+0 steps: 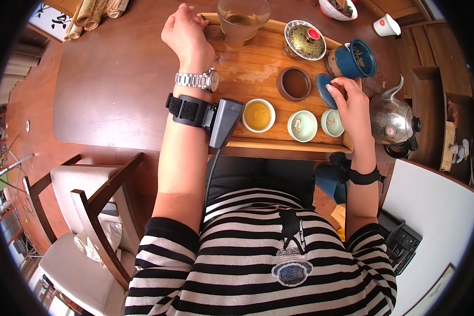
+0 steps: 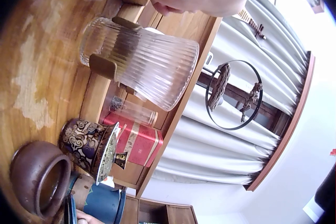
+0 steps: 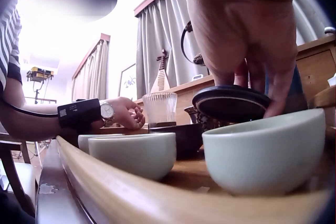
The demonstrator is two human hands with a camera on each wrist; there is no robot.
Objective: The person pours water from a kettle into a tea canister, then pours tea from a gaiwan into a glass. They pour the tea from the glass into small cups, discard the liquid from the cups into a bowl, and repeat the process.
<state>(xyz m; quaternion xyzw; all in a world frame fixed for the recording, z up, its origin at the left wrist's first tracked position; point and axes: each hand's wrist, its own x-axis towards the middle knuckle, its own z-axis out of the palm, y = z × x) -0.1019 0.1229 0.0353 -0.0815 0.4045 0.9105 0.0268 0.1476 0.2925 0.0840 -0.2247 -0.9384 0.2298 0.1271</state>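
My right hand (image 1: 351,100) pinches a round dark-blue lid (image 1: 325,90) at its edge. In the right wrist view the lid (image 3: 231,103) is tilted, just above and behind a pale green teacup (image 3: 265,150). The blue canister (image 1: 347,60) with dry leaves showing in its mouth stands beyond the lid. My left hand (image 1: 187,39) lies at the tray's left corner, fingers loosely curled around nothing, beside a ribbed glass pitcher (image 1: 239,31) of brownish liquid. A brown cup (image 1: 294,84) sits left of the lid.
On the wooden tray (image 1: 231,71) are a patterned lidded bowl (image 1: 304,42), a cup of yellow tea (image 1: 258,115) and two pale green cups, one in the middle (image 1: 302,126). A steel kettle (image 1: 392,121) stands at the right. A white bowl (image 1: 338,9) is at the back.
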